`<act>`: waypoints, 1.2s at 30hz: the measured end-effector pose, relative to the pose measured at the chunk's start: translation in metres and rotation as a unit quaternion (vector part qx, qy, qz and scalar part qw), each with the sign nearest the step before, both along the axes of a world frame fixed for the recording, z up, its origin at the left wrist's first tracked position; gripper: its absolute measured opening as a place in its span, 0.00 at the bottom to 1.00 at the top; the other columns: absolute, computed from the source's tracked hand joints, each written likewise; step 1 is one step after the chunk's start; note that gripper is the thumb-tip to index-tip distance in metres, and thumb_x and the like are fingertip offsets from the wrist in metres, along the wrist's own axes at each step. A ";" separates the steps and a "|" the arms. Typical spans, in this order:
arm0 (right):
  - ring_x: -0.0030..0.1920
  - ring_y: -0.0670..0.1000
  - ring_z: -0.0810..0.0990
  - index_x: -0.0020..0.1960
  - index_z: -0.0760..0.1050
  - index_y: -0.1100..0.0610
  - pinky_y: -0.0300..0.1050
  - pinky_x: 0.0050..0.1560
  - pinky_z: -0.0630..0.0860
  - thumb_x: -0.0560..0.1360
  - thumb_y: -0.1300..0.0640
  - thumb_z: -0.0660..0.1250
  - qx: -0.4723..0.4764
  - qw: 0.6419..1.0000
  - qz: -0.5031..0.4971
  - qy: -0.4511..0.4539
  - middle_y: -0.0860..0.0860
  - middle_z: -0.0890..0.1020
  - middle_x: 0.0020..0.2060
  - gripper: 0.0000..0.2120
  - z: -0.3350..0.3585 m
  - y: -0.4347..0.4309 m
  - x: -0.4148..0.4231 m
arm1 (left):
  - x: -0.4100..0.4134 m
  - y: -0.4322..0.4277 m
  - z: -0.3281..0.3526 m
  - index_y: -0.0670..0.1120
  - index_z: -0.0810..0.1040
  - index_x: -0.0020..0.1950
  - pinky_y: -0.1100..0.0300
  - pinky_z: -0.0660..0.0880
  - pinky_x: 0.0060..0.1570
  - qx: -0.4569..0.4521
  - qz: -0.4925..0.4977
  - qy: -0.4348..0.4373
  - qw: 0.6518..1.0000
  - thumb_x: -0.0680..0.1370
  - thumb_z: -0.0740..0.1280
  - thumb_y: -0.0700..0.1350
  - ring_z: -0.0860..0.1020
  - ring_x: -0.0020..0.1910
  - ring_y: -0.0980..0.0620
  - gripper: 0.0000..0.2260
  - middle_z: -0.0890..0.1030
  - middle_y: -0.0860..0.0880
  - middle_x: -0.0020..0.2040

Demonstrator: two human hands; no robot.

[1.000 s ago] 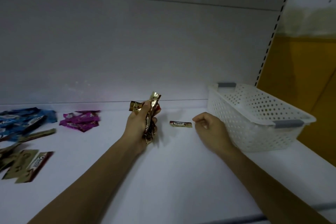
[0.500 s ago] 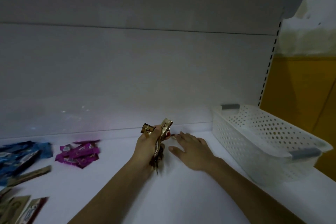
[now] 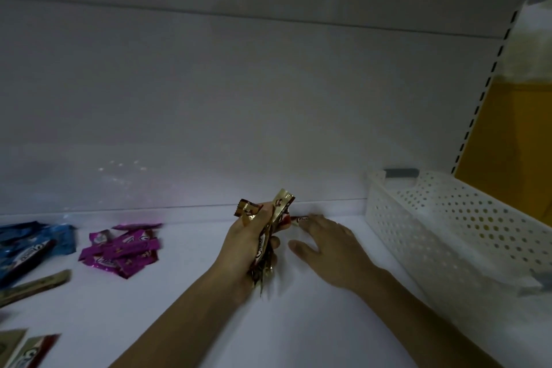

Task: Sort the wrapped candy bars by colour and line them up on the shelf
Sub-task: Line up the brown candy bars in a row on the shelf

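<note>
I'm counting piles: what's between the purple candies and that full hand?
Only bare shelf, in the head view, between purple candies and the left hand gripping gold bars.

Candy piles (image 3: 121,249) lie left on the shelf (image 3: 167,323), basket (image 3: 448,218) right.

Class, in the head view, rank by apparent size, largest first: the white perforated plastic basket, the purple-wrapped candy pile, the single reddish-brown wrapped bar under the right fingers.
1. White perforated plastic basket
2. Purple-wrapped candy pile
3. Single reddish-brown wrapped bar, partly hidden under the right hand, still smallest
</note>
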State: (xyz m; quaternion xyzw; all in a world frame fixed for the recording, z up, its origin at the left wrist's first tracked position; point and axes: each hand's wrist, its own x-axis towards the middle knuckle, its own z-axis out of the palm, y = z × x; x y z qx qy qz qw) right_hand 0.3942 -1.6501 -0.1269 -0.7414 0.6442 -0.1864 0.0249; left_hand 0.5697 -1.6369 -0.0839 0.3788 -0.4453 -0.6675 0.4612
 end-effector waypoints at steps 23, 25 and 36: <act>0.37 0.51 0.84 0.45 0.80 0.57 0.37 0.35 0.78 0.77 0.53 0.65 0.020 0.760 0.002 -0.649 0.55 0.85 0.40 0.08 0.052 0.025 -0.007 | -0.001 0.001 0.001 0.47 0.81 0.52 0.62 0.68 0.26 0.000 0.057 0.006 0.998 0.78 0.66 0.49 0.72 0.29 0.55 0.08 0.85 0.52 0.42; 0.35 0.50 0.83 0.43 0.78 0.57 0.36 0.34 0.76 0.75 0.56 0.69 0.008 0.797 -0.029 -0.603 0.55 0.85 0.38 0.05 0.046 0.021 -0.010 | 0.002 0.000 0.001 0.47 0.81 0.50 0.62 0.68 0.24 0.017 0.069 0.029 0.997 0.78 0.66 0.49 0.72 0.27 0.56 0.08 0.85 0.52 0.42; 0.41 0.48 0.81 0.44 0.83 0.59 0.40 0.46 0.76 0.70 0.65 0.73 0.022 0.950 -0.088 -0.297 0.54 0.84 0.39 0.04 0.035 -0.023 -0.027 | 0.001 -0.005 -0.001 0.47 0.81 0.51 0.62 0.68 0.25 0.028 0.100 0.071 0.992 0.77 0.67 0.52 0.71 0.30 0.54 0.10 0.84 0.48 0.45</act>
